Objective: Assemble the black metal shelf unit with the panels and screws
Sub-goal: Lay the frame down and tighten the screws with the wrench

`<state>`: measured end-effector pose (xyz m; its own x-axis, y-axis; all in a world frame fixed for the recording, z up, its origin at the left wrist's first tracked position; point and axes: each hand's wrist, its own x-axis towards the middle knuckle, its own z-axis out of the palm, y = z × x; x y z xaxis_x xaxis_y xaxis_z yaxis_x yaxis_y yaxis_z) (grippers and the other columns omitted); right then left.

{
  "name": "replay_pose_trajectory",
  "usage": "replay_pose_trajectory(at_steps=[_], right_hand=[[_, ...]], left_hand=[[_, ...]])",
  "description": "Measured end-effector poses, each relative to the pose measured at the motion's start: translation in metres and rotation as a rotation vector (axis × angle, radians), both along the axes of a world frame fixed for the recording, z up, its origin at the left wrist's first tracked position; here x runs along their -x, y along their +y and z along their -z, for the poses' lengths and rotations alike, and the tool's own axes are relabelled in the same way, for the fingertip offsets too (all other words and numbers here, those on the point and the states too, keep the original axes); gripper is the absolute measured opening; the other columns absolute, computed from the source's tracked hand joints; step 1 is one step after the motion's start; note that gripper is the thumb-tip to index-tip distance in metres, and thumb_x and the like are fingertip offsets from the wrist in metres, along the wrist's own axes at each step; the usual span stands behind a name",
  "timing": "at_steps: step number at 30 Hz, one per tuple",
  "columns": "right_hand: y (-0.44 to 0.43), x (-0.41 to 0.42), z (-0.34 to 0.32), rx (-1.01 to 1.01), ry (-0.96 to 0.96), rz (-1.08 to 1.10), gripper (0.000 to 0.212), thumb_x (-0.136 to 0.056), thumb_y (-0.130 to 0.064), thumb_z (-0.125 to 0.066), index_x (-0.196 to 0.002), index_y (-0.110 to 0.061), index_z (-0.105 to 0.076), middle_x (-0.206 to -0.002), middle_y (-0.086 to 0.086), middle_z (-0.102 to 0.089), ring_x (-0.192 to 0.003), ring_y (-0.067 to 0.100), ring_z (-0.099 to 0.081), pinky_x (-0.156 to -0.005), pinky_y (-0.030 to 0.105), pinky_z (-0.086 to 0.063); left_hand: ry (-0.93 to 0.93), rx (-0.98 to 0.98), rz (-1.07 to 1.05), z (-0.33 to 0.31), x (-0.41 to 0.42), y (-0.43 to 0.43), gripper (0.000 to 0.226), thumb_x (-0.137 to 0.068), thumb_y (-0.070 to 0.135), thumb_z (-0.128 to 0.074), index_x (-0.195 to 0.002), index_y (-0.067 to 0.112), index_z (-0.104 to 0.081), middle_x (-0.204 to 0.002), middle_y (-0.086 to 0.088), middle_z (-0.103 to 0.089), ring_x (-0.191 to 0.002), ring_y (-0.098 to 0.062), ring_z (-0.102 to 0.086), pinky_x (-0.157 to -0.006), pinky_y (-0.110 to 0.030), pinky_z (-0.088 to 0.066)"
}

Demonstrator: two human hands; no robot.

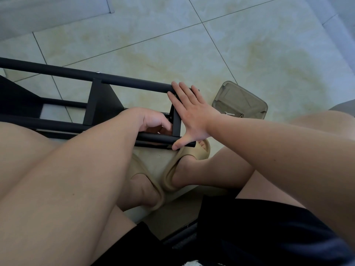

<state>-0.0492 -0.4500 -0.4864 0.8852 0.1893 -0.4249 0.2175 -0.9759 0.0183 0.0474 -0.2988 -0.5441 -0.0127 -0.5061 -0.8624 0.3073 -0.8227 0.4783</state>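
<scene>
Head view: black shelf unit (99, 104) lies on its side on tiled floor (192, 45) by tan slippers (192, 160); right hand (194, 116), fingers (185, 91) straight and spread, presses on its end panel (176, 125); left hand (151, 120) curled inside the frame, contents cannot be told.

The black shelf unit (57, 71) runs off the left edge. The left hand (151, 120) curls its fingers behind the end panel (177, 125), so what they touch is hidden. The right hand (192, 116) covers the frame's corner. The tiny bits (229, 113) in the clear box (241, 93), maybe screws, are too small to tell.
</scene>
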Motion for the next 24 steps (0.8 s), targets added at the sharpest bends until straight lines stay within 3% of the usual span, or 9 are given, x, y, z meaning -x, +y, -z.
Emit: replay_pose_trajectory(at_steps=[4,6,9,12,15,19,24], right_hand=[[0.0002,0.0000,-0.0002,-0.003,0.001,0.000,0.157,-0.050,-0.105,-0.036,-0.159,-0.003,0.011,-0.164,0.022,0.022,-0.153,0.038,0.020,-0.124,0.053,0.009],[0.0000,-0.0002,-0.0001,-0.004,0.003,0.001,0.157,-0.049,-0.106,-0.035,-0.159,-0.003,0.012,-0.164,0.023,0.023,-0.153,0.038,0.020,-0.124,0.053,0.008],[-0.0002,-0.0004,0.0000,0.001,0.006,0.000,0.157,-0.049,-0.106,-0.033,-0.159,-0.003,0.012,-0.164,0.022,0.023,-0.153,0.038,0.020,-0.124,0.054,0.007],[0.0001,-0.0003,-0.0004,-0.001,0.011,0.003,0.157,-0.049,-0.106,-0.033,-0.159,-0.003,0.012,-0.164,0.023,0.023,-0.153,0.038,0.021,-0.124,0.054,0.008],[0.0007,-0.0001,-0.0005,-0.003,0.010,0.004,0.157,-0.048,-0.106,-0.032,-0.159,-0.004,0.012,-0.164,0.022,0.024,-0.153,0.038,0.021,-0.124,0.053,0.009],[0.0003,-0.0004,-0.0008,-0.006,0.008,0.005,0.157,-0.049,-0.106,-0.034,-0.159,-0.004,0.012,-0.164,0.022,0.024,-0.153,0.037,0.021,-0.124,0.053,0.009],[0.0012,0.0004,-0.0010,-0.004,0.004,0.006,0.157,-0.049,-0.105,-0.034,-0.159,-0.003,0.011,-0.164,0.022,0.023,-0.153,0.038,0.020,-0.124,0.053,0.009]], left_hand=[[0.008,-0.027,0.051,0.0004,0.0008,-0.0003,0.026,-0.089,0.017,-0.062,-0.068,0.014,-0.077,-0.072,-0.006,-0.072,-0.062,-0.020,-0.068,-0.056,-0.024,-0.055],[-0.025,-0.015,0.074,0.0004,0.0015,-0.0006,0.017,-0.089,0.018,-0.063,-0.084,0.013,-0.078,-0.082,-0.007,-0.075,-0.073,-0.021,-0.070,-0.064,-0.024,-0.055],[-0.011,0.003,0.051,0.0016,0.0001,0.0009,0.023,-0.087,0.014,-0.062,-0.106,0.008,-0.074,-0.096,-0.011,-0.075,-0.084,-0.023,-0.070,-0.077,-0.030,-0.054],[0.030,0.038,0.006,0.0021,-0.0006,0.0014,0.018,-0.086,0.010,-0.057,-0.087,0.010,-0.075,-0.078,-0.005,-0.069,-0.069,-0.017,-0.065,-0.067,-0.026,-0.053],[0.003,0.011,0.045,0.0017,0.0003,0.0009,0.035,-0.089,0.014,-0.058,-0.059,0.016,-0.076,-0.065,0.001,-0.069,-0.056,-0.012,-0.065,-0.055,-0.020,-0.051],[-0.071,0.015,0.097,-0.0001,0.0024,-0.0001,0.013,-0.089,0.017,-0.063,-0.088,0.012,-0.075,-0.083,-0.004,-0.072,-0.076,-0.019,-0.066,-0.079,-0.030,-0.052],[-0.010,0.056,0.020,0.0006,0.0021,0.0004,0.019,-0.090,0.006,-0.055,-0.097,0.009,-0.073,-0.086,-0.006,-0.072,-0.076,-0.017,-0.067,-0.073,-0.026,-0.054]])
